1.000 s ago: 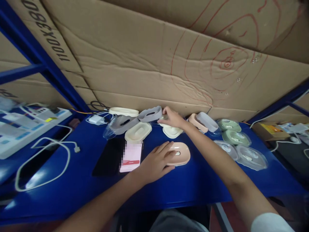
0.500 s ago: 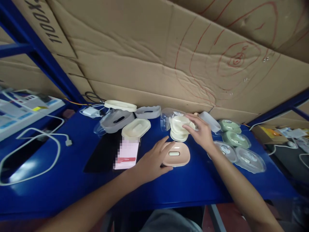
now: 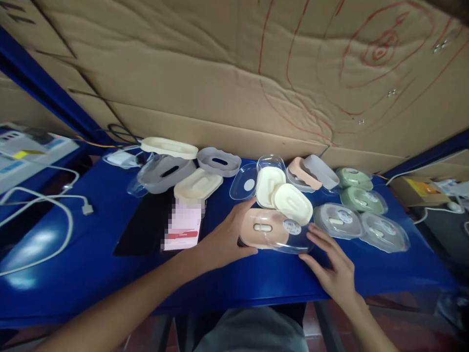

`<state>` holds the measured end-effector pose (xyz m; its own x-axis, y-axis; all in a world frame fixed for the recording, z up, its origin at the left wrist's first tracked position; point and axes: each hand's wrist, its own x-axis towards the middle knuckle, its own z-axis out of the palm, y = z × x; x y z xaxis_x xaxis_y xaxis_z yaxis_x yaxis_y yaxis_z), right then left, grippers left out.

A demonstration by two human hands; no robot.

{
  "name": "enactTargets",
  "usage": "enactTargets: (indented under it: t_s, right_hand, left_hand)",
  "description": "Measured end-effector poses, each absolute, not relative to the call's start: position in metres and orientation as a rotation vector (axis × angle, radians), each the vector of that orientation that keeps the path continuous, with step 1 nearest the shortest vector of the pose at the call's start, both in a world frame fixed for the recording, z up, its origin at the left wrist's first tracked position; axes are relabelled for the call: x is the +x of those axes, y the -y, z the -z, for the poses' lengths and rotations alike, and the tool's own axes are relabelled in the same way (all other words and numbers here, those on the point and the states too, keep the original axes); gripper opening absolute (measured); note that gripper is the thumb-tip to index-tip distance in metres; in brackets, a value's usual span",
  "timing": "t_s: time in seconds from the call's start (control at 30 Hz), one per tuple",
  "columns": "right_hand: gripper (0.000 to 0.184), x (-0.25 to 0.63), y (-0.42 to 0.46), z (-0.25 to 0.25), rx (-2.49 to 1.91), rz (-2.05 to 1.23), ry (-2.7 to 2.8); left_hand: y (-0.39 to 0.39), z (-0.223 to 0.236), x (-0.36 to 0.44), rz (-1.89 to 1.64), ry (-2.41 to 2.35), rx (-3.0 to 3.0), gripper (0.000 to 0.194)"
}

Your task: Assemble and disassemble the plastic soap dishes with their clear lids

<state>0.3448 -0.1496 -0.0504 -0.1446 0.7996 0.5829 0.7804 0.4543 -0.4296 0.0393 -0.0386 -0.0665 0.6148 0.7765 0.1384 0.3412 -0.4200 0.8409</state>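
With our left hand [image 3: 225, 232] we are gripping the peach box [image 3: 264, 228], its long axis running side-to-side; our right hand [image 3: 331, 264] is pinching the clear lid [image 3: 300, 240] overlapping its right end.

I am making out only a sideways, cut-off "11" [image 3: 20, 13] printed on the cardboard [image 3: 176, 68] at upper left, while the red scrawl [image 3: 381, 50] farther right on it, the round stickers [image 3: 292, 226] on the clear lids [image 3: 302, 242] and the phone's pixelated screen [image 3: 184, 227] are staying illegible to me.
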Motion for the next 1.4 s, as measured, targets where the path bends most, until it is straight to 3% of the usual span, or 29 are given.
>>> enactTargets:
  t_s: [0.17,0.33,0.63,0.97,1.03,1.23,1.4]
  right_hand:
    - [0.062,0.331,0.154,0.057,-1.282,-0.108,2.116]
    - [0.067,0.322,0.153,0.059,-1.286,-0.026,2.253]
    - [0.081,0.321,0.167,0.066,-1.328,0.171,2.261]
    - [0.070,0.331,0.179,0.064,-1.439,-0.240,2.311]
    - [0.067,0.346,0.198,0.064,-1.516,-0.227,2.291]
    - [0.064,0.430,0.264,0.066,-1.976,-0.078,1.963]
    - [0.062,0.497,0.287,0.067,-2.102,0.218,1.805]
  left_hand:
    - [0.048,0.060,0.043,-0.562,-0.725,2.105,0.129]
    - [0.049,0.050,0.043,-0.451,-0.739,2.208,0.114]
    - [0.049,0.049,0.044,-0.455,-0.713,2.299,0.104]
    - [0.049,0.048,0.037,-0.385,-0.619,2.341,0.113]
    - [0.049,0.043,0.035,-0.380,-0.617,2.382,0.107]
    - [0.051,0.038,0.035,-0.494,-0.624,2.629,0.065]
    - [0.053,0.046,0.042,-0.508,-0.583,2.796,0.059]
